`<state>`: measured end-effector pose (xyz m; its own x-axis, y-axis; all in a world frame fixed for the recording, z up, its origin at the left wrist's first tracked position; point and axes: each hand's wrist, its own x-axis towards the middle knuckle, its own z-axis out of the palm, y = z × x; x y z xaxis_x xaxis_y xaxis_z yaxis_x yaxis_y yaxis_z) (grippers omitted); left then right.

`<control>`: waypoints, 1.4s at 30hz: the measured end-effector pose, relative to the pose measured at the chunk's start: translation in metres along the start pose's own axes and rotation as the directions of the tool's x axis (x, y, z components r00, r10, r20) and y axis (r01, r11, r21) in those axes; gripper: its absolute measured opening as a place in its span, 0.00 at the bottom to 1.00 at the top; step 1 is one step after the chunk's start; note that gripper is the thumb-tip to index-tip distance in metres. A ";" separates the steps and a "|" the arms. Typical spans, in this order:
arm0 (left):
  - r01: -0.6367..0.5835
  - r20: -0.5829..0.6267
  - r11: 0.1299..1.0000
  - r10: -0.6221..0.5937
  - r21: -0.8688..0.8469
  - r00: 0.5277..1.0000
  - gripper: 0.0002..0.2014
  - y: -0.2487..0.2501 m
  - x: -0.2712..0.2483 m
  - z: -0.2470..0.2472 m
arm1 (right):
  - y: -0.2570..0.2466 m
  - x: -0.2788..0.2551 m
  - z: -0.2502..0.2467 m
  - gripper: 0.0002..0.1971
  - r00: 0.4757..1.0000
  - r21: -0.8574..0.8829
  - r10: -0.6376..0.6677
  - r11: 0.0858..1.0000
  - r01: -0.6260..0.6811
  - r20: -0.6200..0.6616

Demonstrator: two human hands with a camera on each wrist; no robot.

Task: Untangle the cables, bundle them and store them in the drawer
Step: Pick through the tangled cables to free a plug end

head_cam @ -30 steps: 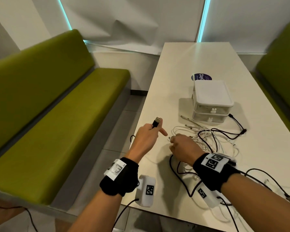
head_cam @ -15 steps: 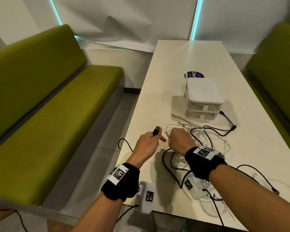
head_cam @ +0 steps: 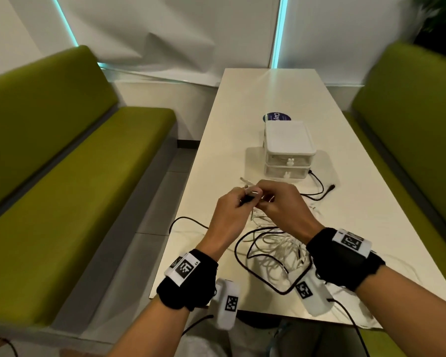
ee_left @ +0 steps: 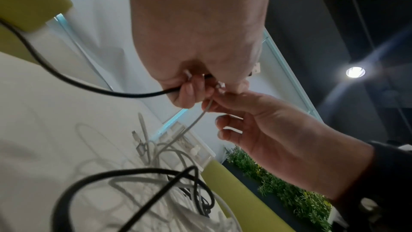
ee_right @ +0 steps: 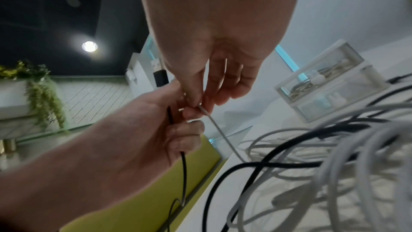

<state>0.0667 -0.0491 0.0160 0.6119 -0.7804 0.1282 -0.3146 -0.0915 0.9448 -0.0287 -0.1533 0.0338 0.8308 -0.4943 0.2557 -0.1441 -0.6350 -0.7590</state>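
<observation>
A tangle of white cables (head_cam: 276,253) and black cables (head_cam: 238,256) lies on the white table (head_cam: 268,94) in front of me. Both hands are raised above it and meet fingertip to fingertip. My left hand (head_cam: 243,200) grips a black cable (ee_left: 111,93) in curled fingers, and its USB plug (ee_right: 160,77) sticks up past them. My right hand (head_cam: 267,199) pinches the end of a thin white cable (ee_right: 219,130) against the left fingers; the cable runs down into the pile. The white two-drawer box (head_cam: 289,150) stands beyond the pile with both drawers closed.
Green benches (head_cam: 75,189) flank the table on both sides. A blue round sticker (head_cam: 276,116) lies behind the box. Another black cable with a plug (head_cam: 331,187) trails right of the box. Through the clear front of the upper drawer (ee_right: 312,75) a coiled cable shows.
Both hands rose and came together. The right hand left the pile, bringing a white cable end up to the left hand, which still holds the black USB cable.
</observation>
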 end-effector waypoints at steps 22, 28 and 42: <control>0.038 -0.037 0.999 -0.039 -0.016 0.999 0.19 -0.015 -0.003 0.006 | 0.022 -0.030 -0.003 0.39 0.427 -0.684 0.696 0.698 -0.212 0.578; 0.127 -0.193 0.974 -0.163 -0.185 0.968 0.23 -0.020 0.011 -0.004 | 0.058 -0.014 -0.010 0.22 0.863 -0.681 0.450 0.708 -0.187 0.231; 0.191 -0.019 0.913 -0.211 -0.361 0.977 0.33 -0.019 0.002 -0.006 | 0.045 -0.003 -0.037 0.23 0.835 -0.789 0.511 0.591 -0.170 0.203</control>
<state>0.0782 -0.0456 -0.0004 0.6781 -0.7318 -0.0688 0.0916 -0.0087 0.9958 -0.0579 -0.2021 0.0211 0.7297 -0.6167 -0.2955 -0.6500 -0.7597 -0.0197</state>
